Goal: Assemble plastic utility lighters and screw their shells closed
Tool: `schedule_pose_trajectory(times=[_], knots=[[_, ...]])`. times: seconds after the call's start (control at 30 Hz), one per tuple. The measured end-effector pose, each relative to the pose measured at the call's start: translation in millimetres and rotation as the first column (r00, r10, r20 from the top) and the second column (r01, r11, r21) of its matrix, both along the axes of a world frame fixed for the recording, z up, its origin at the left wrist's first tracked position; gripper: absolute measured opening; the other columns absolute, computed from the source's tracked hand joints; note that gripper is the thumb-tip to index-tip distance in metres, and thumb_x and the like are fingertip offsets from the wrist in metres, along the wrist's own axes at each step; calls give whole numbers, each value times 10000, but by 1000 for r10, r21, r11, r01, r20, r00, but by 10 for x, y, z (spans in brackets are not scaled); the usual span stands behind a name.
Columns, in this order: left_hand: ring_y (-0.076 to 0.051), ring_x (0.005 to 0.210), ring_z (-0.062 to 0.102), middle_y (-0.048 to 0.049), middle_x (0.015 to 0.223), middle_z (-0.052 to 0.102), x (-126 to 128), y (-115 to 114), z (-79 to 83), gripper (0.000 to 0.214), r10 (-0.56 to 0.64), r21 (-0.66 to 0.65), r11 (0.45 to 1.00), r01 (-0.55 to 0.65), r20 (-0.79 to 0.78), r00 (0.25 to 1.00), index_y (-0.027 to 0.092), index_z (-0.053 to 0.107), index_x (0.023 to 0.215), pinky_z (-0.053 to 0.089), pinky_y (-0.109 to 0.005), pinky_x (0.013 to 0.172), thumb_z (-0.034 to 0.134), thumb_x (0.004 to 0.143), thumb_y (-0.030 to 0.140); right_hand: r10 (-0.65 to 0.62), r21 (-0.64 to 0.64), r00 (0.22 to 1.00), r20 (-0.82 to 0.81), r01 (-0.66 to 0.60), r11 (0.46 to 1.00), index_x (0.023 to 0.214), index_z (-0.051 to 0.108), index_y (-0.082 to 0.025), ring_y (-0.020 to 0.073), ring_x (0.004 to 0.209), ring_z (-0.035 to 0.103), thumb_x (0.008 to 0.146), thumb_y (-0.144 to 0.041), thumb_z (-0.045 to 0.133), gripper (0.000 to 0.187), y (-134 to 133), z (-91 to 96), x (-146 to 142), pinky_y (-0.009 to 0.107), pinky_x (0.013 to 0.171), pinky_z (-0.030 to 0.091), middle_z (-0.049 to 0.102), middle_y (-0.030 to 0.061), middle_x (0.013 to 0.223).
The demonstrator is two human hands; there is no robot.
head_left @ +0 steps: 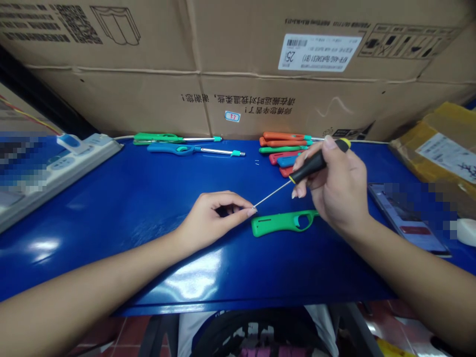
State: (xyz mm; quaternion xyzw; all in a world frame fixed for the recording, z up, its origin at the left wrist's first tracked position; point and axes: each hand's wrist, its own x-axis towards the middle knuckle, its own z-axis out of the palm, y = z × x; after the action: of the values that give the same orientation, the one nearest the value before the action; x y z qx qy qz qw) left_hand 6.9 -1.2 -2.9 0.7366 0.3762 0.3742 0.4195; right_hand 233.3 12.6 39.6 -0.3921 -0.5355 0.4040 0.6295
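Green plastic lies just below my fingertips: the lighter shell (281, 222) rests flat on the blue table (130, 208), its long axis running left to right. My left hand (211, 218) pinches the tip of the thin shaft, fingers closed together. My right hand (336, 186) grips the black handle of the screwdriver (314, 162), which slants down toward the left. The right hand is nearer to the shell. More lighters (286, 148) lie behind, near the cardboard box (148, 74).

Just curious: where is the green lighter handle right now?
In the head view, the green lighter handle lies on the blue table, centre-right, between both hands, under the screwdriver.
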Motion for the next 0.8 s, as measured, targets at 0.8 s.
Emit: schedule_pose_trajectory(times=[0.8], knots=[[-115,695,650,-29,840,772,-5,-21,-8,108,7,109,994,1,-79,997,180,813,905,479,-223,630,751,906,268,35,87,995,91,-43,995,899,679,-238,116,409,599,951,-482,687,250,-102,-16,-22,283,351,498,685,-18,761]])
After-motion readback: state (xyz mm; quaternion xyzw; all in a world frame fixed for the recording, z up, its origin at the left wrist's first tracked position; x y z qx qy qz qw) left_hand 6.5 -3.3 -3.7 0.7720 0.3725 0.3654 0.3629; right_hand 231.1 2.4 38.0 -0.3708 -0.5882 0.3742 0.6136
